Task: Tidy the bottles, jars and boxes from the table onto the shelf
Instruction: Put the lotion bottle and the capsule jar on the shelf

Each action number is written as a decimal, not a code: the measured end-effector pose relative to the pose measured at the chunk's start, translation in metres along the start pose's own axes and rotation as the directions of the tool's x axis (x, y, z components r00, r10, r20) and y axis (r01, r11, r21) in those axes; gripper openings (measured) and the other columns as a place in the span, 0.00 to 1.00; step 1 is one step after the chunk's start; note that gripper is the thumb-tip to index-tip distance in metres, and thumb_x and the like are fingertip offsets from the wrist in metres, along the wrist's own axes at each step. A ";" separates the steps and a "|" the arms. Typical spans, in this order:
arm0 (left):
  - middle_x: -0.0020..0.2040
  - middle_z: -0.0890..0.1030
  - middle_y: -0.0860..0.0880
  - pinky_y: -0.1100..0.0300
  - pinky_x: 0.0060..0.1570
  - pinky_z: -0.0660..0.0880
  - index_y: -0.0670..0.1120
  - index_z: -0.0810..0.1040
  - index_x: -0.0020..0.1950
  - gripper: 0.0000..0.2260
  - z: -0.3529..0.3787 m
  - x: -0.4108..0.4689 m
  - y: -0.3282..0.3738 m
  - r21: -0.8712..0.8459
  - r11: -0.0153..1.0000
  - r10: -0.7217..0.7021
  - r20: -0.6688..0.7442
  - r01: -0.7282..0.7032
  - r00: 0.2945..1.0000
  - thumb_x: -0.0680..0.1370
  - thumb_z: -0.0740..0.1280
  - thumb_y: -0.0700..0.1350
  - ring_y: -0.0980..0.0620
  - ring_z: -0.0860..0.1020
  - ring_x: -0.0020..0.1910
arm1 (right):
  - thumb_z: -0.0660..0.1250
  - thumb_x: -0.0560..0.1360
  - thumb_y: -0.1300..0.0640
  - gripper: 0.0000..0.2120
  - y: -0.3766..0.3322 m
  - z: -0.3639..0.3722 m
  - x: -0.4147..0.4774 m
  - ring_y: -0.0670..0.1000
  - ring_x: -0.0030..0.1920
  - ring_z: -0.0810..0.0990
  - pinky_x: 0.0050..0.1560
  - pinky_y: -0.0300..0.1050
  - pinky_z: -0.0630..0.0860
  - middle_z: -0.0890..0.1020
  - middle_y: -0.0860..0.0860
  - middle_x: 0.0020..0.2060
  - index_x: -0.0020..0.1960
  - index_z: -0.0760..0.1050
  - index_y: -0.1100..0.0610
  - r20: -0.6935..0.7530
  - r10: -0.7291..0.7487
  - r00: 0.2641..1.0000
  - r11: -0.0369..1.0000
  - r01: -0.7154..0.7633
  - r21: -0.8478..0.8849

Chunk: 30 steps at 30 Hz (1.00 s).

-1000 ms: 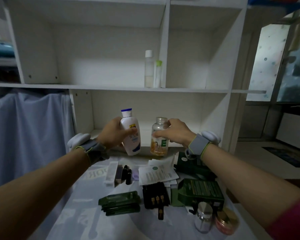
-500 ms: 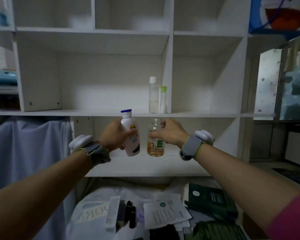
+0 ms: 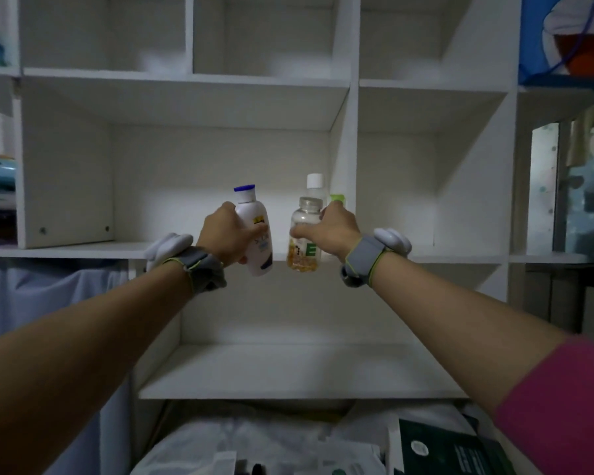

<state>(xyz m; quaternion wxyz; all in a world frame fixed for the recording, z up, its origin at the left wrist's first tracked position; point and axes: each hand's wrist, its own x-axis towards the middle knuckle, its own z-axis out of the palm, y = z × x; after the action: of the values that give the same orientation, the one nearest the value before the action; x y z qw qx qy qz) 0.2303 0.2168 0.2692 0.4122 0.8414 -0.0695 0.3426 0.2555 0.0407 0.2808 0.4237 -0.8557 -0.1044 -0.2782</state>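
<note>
My left hand (image 3: 225, 234) grips a white lotion bottle (image 3: 254, 231) with a blue cap, held tilted in front of the middle shelf board (image 3: 83, 250). My right hand (image 3: 333, 228) grips a clear jar (image 3: 304, 238) with a silver lid, yellow capsules inside and a green letter on its label. Both are held at the level of that shelf's front edge. Behind the jar, a clear bottle with a white cap (image 3: 315, 186) and a green-capped bottle (image 3: 337, 200) stand on the shelf against the divider.
The white shelf unit has several compartments; the lower shelf board (image 3: 299, 368) lies below my arms. On the table at the bottom lie a dark green box (image 3: 450, 450) and papers (image 3: 254, 450). A blue cloth (image 3: 48, 296) hangs at the left.
Both hands have lifted the lotion bottle and the jar from above the table up to the middle shelf's height. My view has tilted upward, so most table items have dropped out of sight.
</note>
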 end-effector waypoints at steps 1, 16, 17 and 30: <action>0.55 0.78 0.39 0.53 0.34 0.81 0.40 0.69 0.60 0.20 0.003 0.009 -0.003 -0.007 1.000 -0.002 -0.011 0.002 1.000 0.76 0.69 0.49 0.40 0.81 0.47 | 0.77 0.65 0.47 0.37 -0.001 0.004 0.008 0.56 0.54 0.78 0.50 0.47 0.77 0.77 0.56 0.58 0.65 0.66 0.62 -0.016 -0.003 1.000 1.000 0.003 0.006; 0.53 0.79 0.39 0.45 0.47 0.80 0.40 0.71 0.59 0.21 0.031 0.074 -0.015 0.121 0.992 -0.005 -0.087 0.015 0.996 0.74 0.71 0.51 0.39 0.80 0.48 | 0.76 0.67 0.50 0.29 -0.007 0.044 0.050 0.59 0.56 0.76 0.54 0.49 0.75 0.73 0.58 0.59 0.60 0.70 0.63 -0.137 -0.035 0.990 0.997 0.024 -0.078; 0.53 0.79 0.39 0.45 0.47 0.80 0.40 0.71 0.58 0.21 0.033 0.076 -0.016 0.138 0.990 -0.005 -0.088 0.017 0.996 0.74 0.71 0.52 0.39 0.80 0.48 | 0.76 0.67 0.50 0.28 -0.006 0.046 0.051 0.59 0.56 0.76 0.53 0.49 0.74 0.73 0.58 0.59 0.60 0.70 0.63 -0.140 -0.034 0.990 0.996 0.021 -0.087; 0.58 0.76 0.40 0.44 0.51 0.79 0.40 0.67 0.63 0.25 0.040 0.081 -0.023 0.093 0.996 -0.008 -0.049 0.013 0.999 0.72 0.73 0.48 0.40 0.78 0.54 | 0.74 0.71 0.49 0.25 -0.002 0.064 0.052 0.59 0.58 0.73 0.54 0.48 0.70 0.68 0.58 0.61 0.60 0.69 0.62 -0.200 -0.064 0.978 0.978 0.022 -0.206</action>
<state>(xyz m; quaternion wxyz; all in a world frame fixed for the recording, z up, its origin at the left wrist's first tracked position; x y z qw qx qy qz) 0.3218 0.2155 0.2888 0.3757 0.8515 -0.0390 0.3636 0.3222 0.0894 0.2807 0.3367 -0.8585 -0.0497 -0.3835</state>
